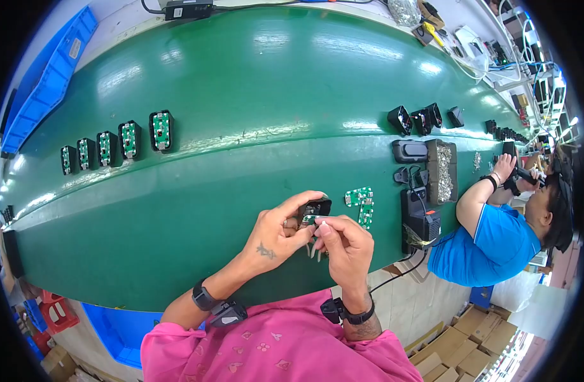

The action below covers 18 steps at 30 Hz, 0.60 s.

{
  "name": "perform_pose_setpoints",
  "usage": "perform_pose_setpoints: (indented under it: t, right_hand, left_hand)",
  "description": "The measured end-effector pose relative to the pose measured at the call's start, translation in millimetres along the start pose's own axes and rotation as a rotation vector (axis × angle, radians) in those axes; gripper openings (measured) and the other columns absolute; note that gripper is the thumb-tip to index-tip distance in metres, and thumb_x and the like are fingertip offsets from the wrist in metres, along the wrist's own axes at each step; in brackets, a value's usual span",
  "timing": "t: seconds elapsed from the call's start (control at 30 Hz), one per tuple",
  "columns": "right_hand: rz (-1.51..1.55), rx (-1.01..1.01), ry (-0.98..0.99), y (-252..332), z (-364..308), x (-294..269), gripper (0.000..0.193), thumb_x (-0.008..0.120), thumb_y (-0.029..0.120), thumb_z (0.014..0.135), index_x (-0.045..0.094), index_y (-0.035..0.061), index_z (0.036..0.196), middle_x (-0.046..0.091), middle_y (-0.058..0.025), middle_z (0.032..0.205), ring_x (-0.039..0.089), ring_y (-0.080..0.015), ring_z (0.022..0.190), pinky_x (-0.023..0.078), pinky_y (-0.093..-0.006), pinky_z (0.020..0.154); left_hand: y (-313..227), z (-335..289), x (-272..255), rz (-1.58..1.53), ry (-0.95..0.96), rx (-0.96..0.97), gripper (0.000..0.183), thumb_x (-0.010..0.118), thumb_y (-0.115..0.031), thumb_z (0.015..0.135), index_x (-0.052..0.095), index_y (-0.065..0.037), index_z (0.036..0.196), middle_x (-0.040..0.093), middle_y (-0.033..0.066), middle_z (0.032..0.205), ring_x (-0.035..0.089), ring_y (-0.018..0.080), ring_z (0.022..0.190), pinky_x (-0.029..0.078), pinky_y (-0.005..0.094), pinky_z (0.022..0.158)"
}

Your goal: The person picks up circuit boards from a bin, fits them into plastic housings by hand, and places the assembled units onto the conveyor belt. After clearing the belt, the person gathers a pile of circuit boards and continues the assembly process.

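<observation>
My left hand (279,226) is closed around a small black plastic housing (326,205), its open side facing up. At the mouth of the housing shows a green circuit board (309,219), partly hidden by my fingers. With thumb and forefinger together, my right hand (348,247) pinches the edge of that board. Just to the right, two or so loose green circuit boards (366,210) with white and silver parts lie on the green table (177,235).
At left stand several black housings (161,131) with boards in them. To the right are a tray of small metal parts (442,172), a black corded device (422,216) and empty-looking black housings (401,120). A co-worker in blue (495,235) sits at right. A blue bin (47,83) stands far left.
</observation>
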State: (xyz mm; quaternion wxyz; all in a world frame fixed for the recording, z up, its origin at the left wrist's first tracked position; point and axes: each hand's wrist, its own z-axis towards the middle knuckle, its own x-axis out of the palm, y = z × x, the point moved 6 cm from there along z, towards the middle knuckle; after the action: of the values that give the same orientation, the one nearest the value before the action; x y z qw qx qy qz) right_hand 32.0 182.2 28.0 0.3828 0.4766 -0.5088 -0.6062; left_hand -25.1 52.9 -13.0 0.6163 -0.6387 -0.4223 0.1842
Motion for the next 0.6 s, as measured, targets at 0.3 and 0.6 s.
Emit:
perform_pose_setpoints:
  t: [0.3,0.6]
  right_hand:
    - [-0.402,-0.17,0.007,7.3,1.9,-5.1,0.005,0.069,0.002,0.087,0.066,-0.0011,0.085,0.061,-0.0064,0.067,0.058,-0.0138,0.056,0.043,-0.0273,0.051]
    - [-0.408,-0.084,0.182,5.2,9.9,-13.7,0.003,0.068,-0.001,0.081,0.066,-0.001,0.079,0.06,-0.0061,0.066,0.056,-0.0132,0.055,0.042,-0.027,0.051]
  left_hand:
    - [-15.3,-2.4,-2.0,0.137,-0.111,0.151,0.051,0.061,0.009,0.086,0.054,-0.003,0.135,0.064,0.0108,0.122,0.065,0.0141,0.104,0.056,0.0287,0.088]
    - [-17.5,-1.7,4.4,0.25,-0.053,0.187,0.051,0.062,0.009,0.083,0.058,-0.004,0.132,0.065,0.0126,0.123,0.066,0.0175,0.106,0.057,0.0295,0.087]
